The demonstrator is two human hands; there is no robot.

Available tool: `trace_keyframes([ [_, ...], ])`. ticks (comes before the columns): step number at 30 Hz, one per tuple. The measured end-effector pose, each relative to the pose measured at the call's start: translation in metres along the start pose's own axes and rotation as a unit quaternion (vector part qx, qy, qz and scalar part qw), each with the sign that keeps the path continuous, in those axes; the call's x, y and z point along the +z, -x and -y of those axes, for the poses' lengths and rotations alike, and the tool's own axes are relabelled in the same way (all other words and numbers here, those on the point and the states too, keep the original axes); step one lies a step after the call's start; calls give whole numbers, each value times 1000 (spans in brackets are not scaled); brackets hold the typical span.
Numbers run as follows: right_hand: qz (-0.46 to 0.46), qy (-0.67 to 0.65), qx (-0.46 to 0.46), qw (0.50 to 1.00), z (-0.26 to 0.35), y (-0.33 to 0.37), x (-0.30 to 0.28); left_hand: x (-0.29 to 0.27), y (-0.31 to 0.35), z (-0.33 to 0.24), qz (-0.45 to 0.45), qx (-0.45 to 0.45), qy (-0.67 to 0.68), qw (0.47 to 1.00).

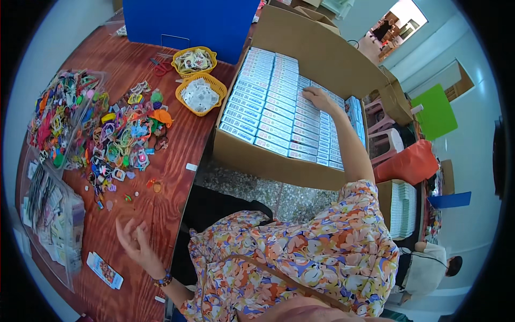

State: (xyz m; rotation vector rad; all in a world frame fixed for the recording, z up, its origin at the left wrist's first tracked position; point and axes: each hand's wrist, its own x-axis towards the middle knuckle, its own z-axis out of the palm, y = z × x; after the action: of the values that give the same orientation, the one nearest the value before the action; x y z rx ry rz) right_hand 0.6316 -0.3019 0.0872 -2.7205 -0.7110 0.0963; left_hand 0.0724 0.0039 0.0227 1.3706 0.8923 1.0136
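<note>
My right hand (319, 99) reaches into a large cardboard carton (279, 168) and rests on the tops of several tight rows of small white and blue boxes (274, 124). Its fingers look stretched out over them, and no box shows lifted in it. Above the red-brown wooden table (142, 201) hovers my left hand (134, 241), empty, its fingers apart and loosely bent. Close to it lies a flat printed small carton (105, 270). A colourful heap of small trinkets and bands (126, 134) covers the table beyond that hand.
Left on the table are a clear bag of trinkets (59, 115) and a plastic bin of packets (53, 220). Two yellow baskets (201, 95) and red scissors (160, 67) lie near a blue panel (188, 27). A person (426, 271) sits at the right.
</note>
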Motion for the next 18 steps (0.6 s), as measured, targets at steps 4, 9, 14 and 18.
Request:
trace_keyframes([
  [4,-186,161,-39,969,56,-1,-23,-66,-4,18,-122,45,-177,975],
  [9,-232,-122,-276,925,216,47,11,-174,-3,45,-307,174,-517,780],
  [14,62,-205,-594,775,348,140,159,-199,24,93,-287,-48,-726,623],
  [18,177,-266,-699,639,408,218,206,-200,26,96,-173,-73,-806,562],
])
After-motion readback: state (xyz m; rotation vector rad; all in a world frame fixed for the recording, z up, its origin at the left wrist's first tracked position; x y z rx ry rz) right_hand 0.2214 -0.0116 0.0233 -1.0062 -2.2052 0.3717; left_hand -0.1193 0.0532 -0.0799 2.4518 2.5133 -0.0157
